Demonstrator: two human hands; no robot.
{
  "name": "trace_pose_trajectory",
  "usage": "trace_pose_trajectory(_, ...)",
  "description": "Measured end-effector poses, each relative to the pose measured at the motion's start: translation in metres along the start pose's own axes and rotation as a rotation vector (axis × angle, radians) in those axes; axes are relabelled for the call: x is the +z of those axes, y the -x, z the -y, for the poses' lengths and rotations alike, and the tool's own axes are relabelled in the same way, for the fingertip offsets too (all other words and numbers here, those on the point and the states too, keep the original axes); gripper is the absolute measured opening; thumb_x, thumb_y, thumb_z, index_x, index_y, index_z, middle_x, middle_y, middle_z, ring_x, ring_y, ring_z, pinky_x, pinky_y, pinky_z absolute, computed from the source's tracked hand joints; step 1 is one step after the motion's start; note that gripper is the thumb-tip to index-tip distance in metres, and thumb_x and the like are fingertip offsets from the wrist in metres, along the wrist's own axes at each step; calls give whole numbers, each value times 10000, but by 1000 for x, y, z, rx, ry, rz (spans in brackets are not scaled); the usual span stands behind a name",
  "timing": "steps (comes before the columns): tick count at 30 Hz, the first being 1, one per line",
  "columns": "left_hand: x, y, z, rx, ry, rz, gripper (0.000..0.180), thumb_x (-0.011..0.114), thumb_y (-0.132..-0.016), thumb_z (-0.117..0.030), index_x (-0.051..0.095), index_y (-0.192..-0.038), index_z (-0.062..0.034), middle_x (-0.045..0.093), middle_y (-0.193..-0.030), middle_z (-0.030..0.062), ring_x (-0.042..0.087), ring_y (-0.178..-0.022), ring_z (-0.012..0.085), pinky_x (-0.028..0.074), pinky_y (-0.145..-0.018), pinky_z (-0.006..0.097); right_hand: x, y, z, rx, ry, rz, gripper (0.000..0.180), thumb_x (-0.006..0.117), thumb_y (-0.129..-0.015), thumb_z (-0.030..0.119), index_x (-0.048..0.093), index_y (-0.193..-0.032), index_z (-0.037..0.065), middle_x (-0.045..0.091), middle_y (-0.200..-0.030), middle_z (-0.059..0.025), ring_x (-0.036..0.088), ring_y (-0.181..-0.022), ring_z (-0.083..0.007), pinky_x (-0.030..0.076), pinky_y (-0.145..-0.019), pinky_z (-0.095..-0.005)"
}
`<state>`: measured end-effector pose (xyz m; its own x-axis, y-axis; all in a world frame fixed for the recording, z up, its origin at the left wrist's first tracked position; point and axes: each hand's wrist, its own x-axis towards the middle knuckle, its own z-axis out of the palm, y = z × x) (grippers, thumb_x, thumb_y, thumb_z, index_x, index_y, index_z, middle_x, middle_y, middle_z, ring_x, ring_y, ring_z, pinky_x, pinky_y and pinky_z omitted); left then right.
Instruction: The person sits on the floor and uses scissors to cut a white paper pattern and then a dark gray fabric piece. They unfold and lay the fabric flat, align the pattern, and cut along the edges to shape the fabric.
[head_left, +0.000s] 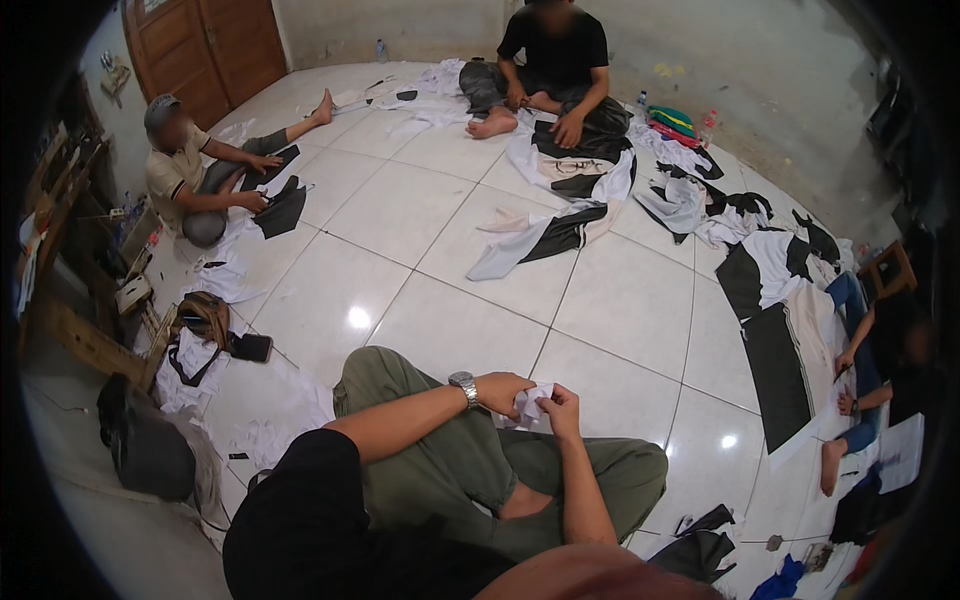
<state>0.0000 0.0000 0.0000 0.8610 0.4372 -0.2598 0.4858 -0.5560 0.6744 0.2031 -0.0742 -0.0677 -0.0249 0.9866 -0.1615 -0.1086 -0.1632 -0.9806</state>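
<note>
I sit cross-legged on the tiled floor, with both hands held together over my lap. A small crumpled white piece [533,402] is between them; whether it is cloth or paper I cannot tell. My left hand [503,392], with a silver watch [465,388] on the wrist, grips its left side. On its right side, the thumb and fingers of my right hand [563,410] pinch it. Olive green trousers [425,435] cover my legs just below the hands.
A black phone [251,347] and a brown bag [204,315] lie to the left, by white cloth scraps [285,405]. Three other people sit around with cut black and white cloth [560,235]. A long dark panel [778,375] lies at right, dark pieces [695,550] at lower right.
</note>
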Motion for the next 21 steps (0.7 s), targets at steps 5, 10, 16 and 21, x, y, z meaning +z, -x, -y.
trace_pose_trajectory(5,9,-2,-3,30,83,-20,448,764,-793,-339,648,-1127,-64,714,-1000,175,686,-924,344,522,-811,447,2,10,27,44,-265,25,188,613,-833,-11,662,-1006,-63,719,-926,-118,695,-826,-195,567,-786,-328)
trace_pose_trajectory(10,4,-1,4,-62,12,-139,261,671,-858,-273,693,-1032,-79,715,-975,177,676,-929,376,520,-806,465,9,17,43,18,-615,106,246,570,-836,47,624,-1039,-80,700,-1002,-165,687,-932,-276,544,-890,-406)
trace_pose_trajectory(16,2,-3,8,-280,-110,-187,224,643,-833,-243,711,-998,-108,718,-954,157,686,-917,365,535,-785,479,-4,13,32,-62,-825,-20,275,546,-800,71,593,-1039,-58,659,-1035,-157,647,-1022,-281,509,-953,-411)
trace_pose_trajectory(21,11,-5,23,-418,-225,-119,243,670,-789,-263,727,-967,-108,729,-937,141,707,-903,343,560,-773,482,-3,12,31,-62,-824,-65,236,552,-806,77,591,-1008,-38,647,-998,-134,637,-967,-250,515,-935,-415)
